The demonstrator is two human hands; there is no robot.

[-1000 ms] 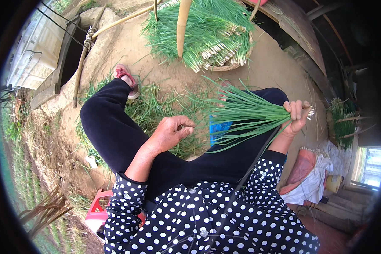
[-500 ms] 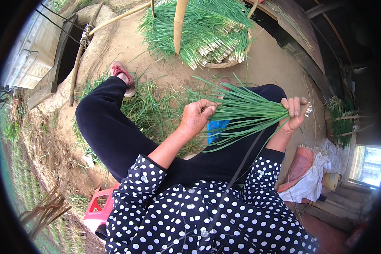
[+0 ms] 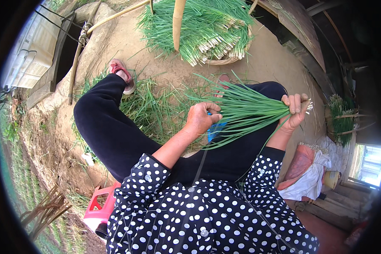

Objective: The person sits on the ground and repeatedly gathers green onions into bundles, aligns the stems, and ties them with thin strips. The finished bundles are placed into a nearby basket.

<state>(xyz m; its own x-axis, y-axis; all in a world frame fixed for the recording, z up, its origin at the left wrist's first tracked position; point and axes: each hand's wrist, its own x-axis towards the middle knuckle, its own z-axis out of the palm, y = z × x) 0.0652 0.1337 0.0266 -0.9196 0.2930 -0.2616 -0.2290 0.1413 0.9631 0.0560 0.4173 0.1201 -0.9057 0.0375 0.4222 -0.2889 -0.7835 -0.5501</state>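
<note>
A bunch of long green chives (image 3: 254, 106) lies across above my right thigh, its white ends to the right and its leaf tips fanned out to the left. My right hand (image 3: 295, 112) is wrapped round the bunch close to the white ends. At the tips, my left hand (image 3: 203, 117) is closed, thumb and fingers pinched together beside the leaves. What it pinches, if anything, is too small to make out. Partly covered by the leaves, a bright blue piece of material (image 3: 216, 130) shows between my legs.
A round basket (image 3: 228, 61) heaped with chives (image 3: 199, 29) stands ahead, a bamboo pole (image 3: 178, 25) in front of it. Loose green leaves (image 3: 150, 108) litter the dirt between my feet. A pink plastic stool (image 3: 101, 205) is at lower left, a white sack (image 3: 305, 180) at right.
My left hand has moved slightly right along the leaf tips, its fingers more curled. Less of the blue material shows. My right hand keeps its hold on the bunch.
</note>
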